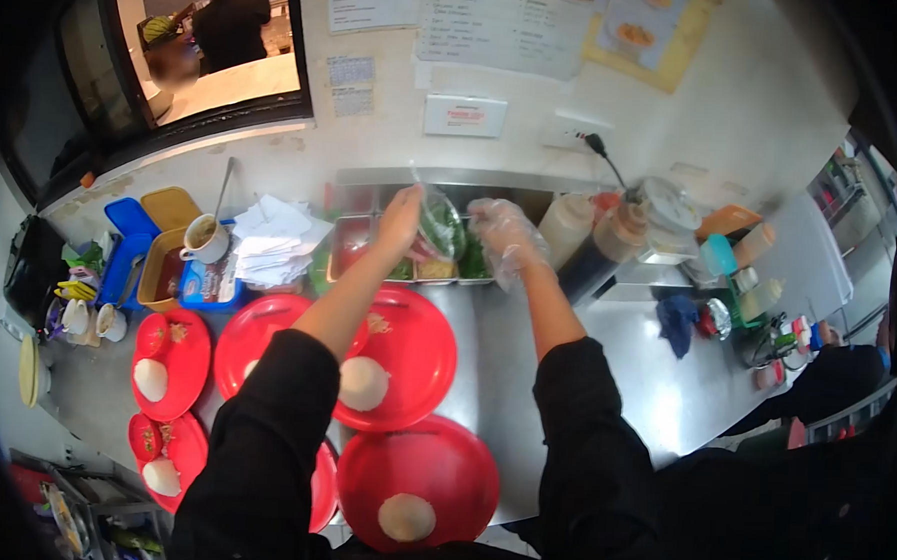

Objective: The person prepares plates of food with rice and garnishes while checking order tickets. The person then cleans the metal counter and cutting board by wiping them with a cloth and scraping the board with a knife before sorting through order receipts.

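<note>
My left hand (401,221), bare, is closed on the edge of a piece of clear plastic (441,225) that looks like a thin bag or glove. Green leaves show through or behind it. Across from it, my right hand (506,232) wears a loose clear plastic glove, its fingers curled in; what they hold, if anything, I cannot make out. Both hands are over a metal tray of ingredients (436,268) with compartments of greens and a pale chopped food. Below my arms lie red plates (430,469) bearing white rice mounds (364,383).
White paper slips (275,237) and a white mug (206,239) stand left of the tray. Squeeze bottles (568,230), one dark, rise close on the right. Farther right are a blue cloth (676,323) and a green basket (758,299). A person (231,25) stands beyond the window.
</note>
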Available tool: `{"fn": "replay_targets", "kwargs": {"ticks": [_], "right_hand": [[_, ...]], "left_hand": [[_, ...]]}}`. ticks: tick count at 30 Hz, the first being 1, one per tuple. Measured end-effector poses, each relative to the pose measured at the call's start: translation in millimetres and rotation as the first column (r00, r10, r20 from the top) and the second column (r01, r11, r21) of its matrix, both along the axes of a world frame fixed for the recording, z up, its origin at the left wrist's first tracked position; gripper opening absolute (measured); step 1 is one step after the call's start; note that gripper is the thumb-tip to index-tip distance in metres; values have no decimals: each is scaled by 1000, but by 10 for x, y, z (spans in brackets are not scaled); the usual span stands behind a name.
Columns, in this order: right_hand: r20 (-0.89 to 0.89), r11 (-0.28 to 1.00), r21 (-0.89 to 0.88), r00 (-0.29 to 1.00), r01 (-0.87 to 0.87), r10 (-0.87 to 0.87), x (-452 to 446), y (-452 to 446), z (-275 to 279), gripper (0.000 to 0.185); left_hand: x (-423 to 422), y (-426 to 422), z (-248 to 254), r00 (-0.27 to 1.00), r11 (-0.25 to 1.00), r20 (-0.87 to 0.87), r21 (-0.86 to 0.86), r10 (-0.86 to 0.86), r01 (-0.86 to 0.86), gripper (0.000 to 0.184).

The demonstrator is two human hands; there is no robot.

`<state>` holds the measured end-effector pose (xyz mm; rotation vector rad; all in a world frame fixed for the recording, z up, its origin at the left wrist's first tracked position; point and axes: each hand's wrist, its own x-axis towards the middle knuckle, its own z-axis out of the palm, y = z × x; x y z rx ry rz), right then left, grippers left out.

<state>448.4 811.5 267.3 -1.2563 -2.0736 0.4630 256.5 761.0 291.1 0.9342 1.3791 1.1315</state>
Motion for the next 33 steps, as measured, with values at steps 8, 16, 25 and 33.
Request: {"fn": "replay_targets", "kwargs": {"ticks": [8,16,25,33], "right_hand": [[242,985,-59,955,-163,172,-241,-284,325,41],[206,992,-24,971,125,-118,-312,-308,210,29],[13,986,-98,991,132,-131,22,-36,-207,29],[152,985,-80,974,-155,166,-194,-461,708,43]], "left_hand": [[50,101,-92,991,998,117,22,-61,58,53],[210,-38,125,997,997,-40,30,74,-72,54],[80,-87,40,991,993,-67,32,112,-110,55],[-59,-2,-100,987,1000,160,11,3,-5,54]]}}
